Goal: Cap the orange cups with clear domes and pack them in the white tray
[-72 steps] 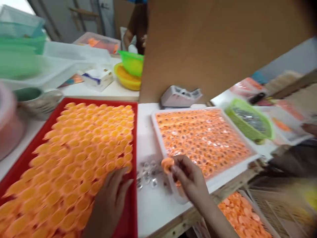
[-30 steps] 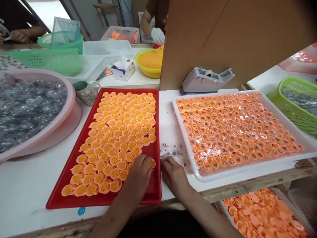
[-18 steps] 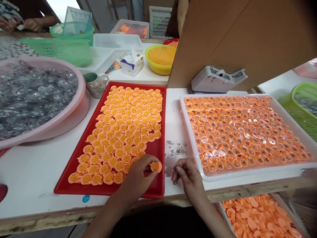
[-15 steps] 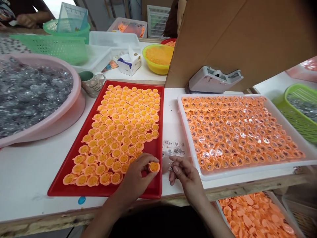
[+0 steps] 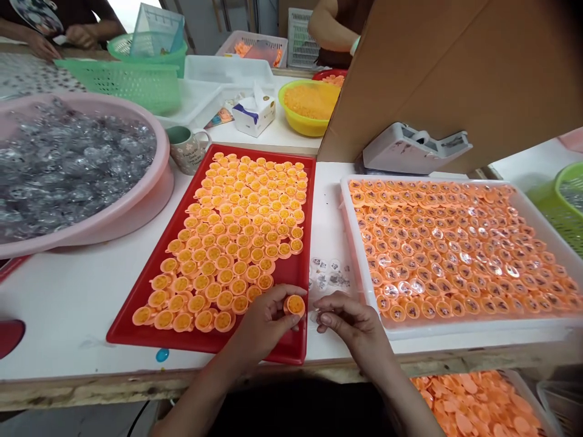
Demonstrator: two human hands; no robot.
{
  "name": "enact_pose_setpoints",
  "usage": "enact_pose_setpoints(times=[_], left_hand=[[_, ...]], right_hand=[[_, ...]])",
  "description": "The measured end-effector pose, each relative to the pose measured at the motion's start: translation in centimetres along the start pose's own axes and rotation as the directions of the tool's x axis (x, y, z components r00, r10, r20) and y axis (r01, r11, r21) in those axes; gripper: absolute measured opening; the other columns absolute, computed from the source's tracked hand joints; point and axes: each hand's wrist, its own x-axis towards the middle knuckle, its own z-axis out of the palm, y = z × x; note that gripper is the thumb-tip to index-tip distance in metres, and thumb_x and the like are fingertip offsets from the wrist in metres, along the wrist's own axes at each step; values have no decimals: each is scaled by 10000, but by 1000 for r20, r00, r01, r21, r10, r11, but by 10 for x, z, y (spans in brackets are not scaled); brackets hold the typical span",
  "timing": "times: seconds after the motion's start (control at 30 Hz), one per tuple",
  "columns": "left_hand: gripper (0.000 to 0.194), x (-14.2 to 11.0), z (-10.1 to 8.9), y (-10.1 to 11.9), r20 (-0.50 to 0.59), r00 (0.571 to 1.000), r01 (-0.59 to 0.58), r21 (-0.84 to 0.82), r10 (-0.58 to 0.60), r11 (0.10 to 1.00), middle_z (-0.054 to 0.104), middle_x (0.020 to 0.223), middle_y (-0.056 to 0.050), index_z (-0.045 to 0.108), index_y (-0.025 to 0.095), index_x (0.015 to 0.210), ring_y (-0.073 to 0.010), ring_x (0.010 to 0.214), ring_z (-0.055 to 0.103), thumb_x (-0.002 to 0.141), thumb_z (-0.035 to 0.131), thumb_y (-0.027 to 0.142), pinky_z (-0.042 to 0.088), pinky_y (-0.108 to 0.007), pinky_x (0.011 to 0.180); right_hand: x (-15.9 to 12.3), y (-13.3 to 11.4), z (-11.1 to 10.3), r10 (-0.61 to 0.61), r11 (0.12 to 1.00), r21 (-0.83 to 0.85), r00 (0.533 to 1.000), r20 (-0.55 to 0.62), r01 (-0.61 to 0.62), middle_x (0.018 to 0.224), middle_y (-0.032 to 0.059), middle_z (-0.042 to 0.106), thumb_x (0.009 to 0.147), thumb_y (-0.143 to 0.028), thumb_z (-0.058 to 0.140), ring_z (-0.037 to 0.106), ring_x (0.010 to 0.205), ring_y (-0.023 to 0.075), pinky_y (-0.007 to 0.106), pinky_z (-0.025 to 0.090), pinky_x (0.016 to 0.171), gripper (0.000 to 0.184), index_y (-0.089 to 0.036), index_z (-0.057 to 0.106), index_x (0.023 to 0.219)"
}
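Note:
My left hand [image 5: 262, 325] pinches one small orange cup [image 5: 295, 304] over the near right corner of the red tray [image 5: 136, 325], which is filled with several rows of such cups. Right beside it, my right hand [image 5: 353, 325] is closed in a pinch on a small clear lid [image 5: 317, 316]. Several more clear lids [image 5: 330, 274] lie on the white table between the red tray and the white tray [image 5: 455, 331], which holds several lidded orange cups.
A pink basin [image 5: 113, 212] of clear lids sits at the left, with a mug [image 5: 186, 149] behind the red tray. A tape dispenser [image 5: 412, 149] and a cardboard sheet [image 5: 455, 67] stand behind the white tray. Other people's arms [image 5: 332, 30] show at the far side.
My right hand left the white tray, came to the loose lids and pinched one. My left hand lifted one orange cup off the red tray, and the two hands drew close together.

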Motion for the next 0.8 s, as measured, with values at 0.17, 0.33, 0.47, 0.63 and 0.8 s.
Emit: enact_pose_setpoints(times=[0.17, 0.33, 0.47, 0.63, 0.8], left_hand=[[233, 0, 3, -1, 43, 999, -7, 43, 5, 999, 658, 960, -34, 582, 172, 984, -172, 884, 627, 757, 628, 140, 505, -259, 746], [167, -3, 6, -5, 122, 990, -88, 146, 70, 985, 655, 877, -15, 632, 174, 949, -174, 844, 629, 787, 605, 151, 501, -271, 757], [79, -5, 9, -2, 103, 989, -129, 286, 103, 949, 649, 807, -13, 617, 171, 800, -176, 798, 628, 794, 557, 119, 513, -272, 724], [269, -8, 7, 4, 110, 989, -113, 94, 103, 989, 697, 989, -40, 629, 184, 1051, -182, 917, 669, 793, 582, 128, 541, -292, 835], [274, -10, 6, 2, -9, 980, -195, 130, 197, 972, 693, 1120, -60, 666, 198, 1067, -205, 1052, 652, 804, 604, 154, 527, -317, 932]], right_hand=[[6, -17, -3, -59, 917, -383, 986, 155, 115, 786, -10, 643, 875, -173, 645, 605, 720, 127, 238, 492, 655, 54, -226, 650, 886], [13, -33, 3, -157, 709, -606, 918, 363, 361, 867, 30, 605, 932, -123, 528, 584, 808, 150, 261, 469, 694, 161, -215, 656, 897], [15, -40, 12, -183, 602, -653, 876, 447, 459, 888, 34, 596, 913, -29, 458, 573, 836, 159, 265, 472, 697, 266, -215, 645, 879], [7, -21, 17, -274, 638, -704, 946, 172, 312, 887, 42, 610, 920, -119, 525, 589, 769, 164, 272, 488, 670, 133, -220, 599, 966], [-8, -4, 22, -151, 873, -479, 986, -74, 97, 682, -26, 592, 927, -247, 580, 583, 595, 121, 219, 482, 554, 70, -230, 572, 860]])
